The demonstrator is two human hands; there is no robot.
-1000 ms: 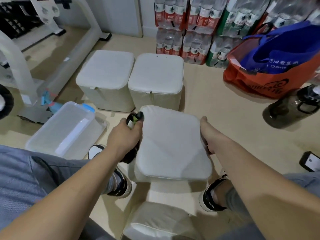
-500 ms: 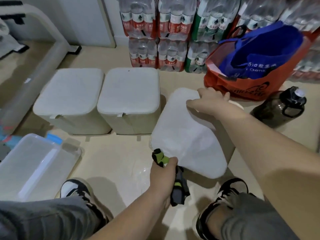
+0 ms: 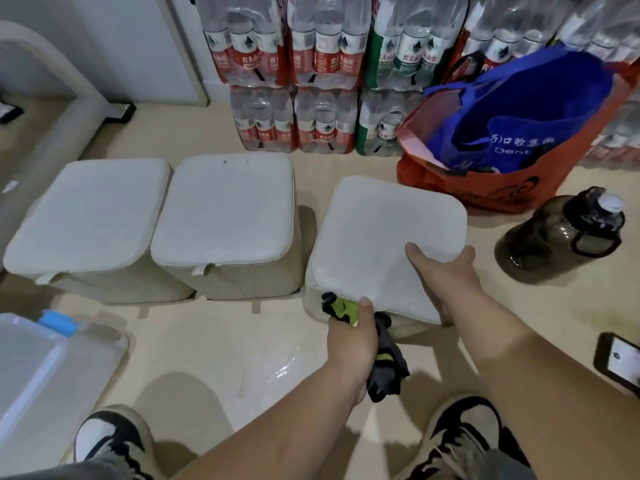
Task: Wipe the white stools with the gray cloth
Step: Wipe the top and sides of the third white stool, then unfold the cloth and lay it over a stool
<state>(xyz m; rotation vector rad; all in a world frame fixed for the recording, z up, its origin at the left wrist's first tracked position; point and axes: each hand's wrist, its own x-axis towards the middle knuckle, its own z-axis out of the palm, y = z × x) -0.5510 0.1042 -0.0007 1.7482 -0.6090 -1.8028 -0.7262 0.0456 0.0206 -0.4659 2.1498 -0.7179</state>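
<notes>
Since a moment ago the third stool (image 3: 384, 237) has come down from its tilt and sits top up, near the two other stools (image 3: 221, 209) to its left. The right hand (image 3: 445, 275), now at the near right edge, grips the cushion, thumb on top. The left hand (image 3: 353, 337), at the near left corner, clutches the gray cloth (image 3: 384, 372), which hangs below the fist.

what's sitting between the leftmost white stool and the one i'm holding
The middle white stool, beside the leftmost stool, a gap from the held stool; head view.
</notes>
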